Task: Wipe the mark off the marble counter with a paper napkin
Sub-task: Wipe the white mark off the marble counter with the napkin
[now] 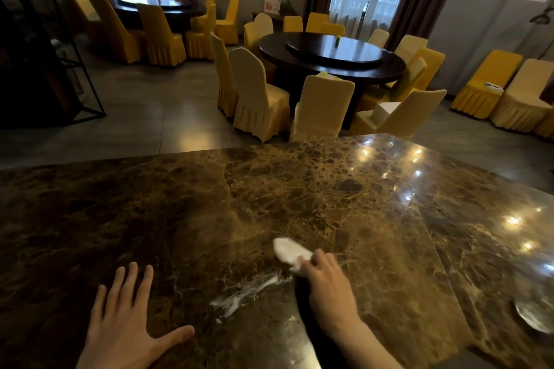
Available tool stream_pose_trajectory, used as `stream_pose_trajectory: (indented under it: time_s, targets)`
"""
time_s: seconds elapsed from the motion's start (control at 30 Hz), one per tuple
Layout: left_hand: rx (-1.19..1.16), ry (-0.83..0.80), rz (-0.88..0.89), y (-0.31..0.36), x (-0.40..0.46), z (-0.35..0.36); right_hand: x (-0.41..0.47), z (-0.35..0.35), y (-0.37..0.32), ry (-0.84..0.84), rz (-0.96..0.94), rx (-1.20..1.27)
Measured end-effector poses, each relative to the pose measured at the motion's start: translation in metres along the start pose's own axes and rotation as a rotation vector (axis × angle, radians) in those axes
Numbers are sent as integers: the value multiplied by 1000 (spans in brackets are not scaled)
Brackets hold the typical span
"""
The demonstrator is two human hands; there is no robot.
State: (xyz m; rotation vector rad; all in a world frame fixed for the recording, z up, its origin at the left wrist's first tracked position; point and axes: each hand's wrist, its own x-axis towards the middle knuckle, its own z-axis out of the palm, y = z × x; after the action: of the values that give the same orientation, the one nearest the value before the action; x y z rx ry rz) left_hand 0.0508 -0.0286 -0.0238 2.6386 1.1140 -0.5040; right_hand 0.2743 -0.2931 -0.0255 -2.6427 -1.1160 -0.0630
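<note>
A brown marble counter (329, 189) fills the lower half of the view. A white smeared mark (245, 292) streaks diagonally across it near the front. My right hand (326, 284) grips a white paper napkin (289, 250), which presses on the stone just beyond the upper right end of the mark. The napkin sticks out past my fingers to the upper left. My left hand (126, 323) lies flat on the counter to the left of the mark, fingers spread, holding nothing.
A clear glass dish (533, 314) sits at the counter's right edge. Beyond the counter's far edge stand a dark round table (329, 60) ringed by yellow-covered chairs (257, 93), a second table set at back left, and a black metal rack (75, 63).
</note>
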Motion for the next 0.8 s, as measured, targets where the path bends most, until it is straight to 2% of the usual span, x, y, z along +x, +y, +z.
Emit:
stream_pose_trajectory:
  time_s: [0.07, 0.1, 0.17, 0.23, 0.3, 0.37, 0.5, 0.57, 0.63, 0.8]
  targets:
    - [-2, -4, 5, 0, 1, 0, -13, 5, -18, -19, -152, 32]
    - [-1, -2, 7, -1, 1, 1, -17, 5, -18, -15, -170, 22]
    - [-4, 8, 8, -1, 0, 1, -12, -1, -2, 45, -73, -16]
    - [-16, 19, 12, -1, -1, 2, -1, -10, 24, 114, 151, -51]
    - [-18, 22, 14, -2, 0, 2, 6, -17, 39, 187, 268, -51]
    - [-10, 17, 11, -2, 2, 2, 8, -15, 27, 204, 261, 7]
    - [7, 1, 5, -1, 2, 0, -9, 4, -23, 149, 46, 84]
    - [17, -6, 5, 0, 1, -1, -12, 5, -20, 94, -8, 124]
    - [21, -8, 1, 1, 1, -2, -8, -3, 0, 68, 61, 133]
    - [26, -18, -5, 1, 0, -1, 1, -18, 38, 204, 272, 73]
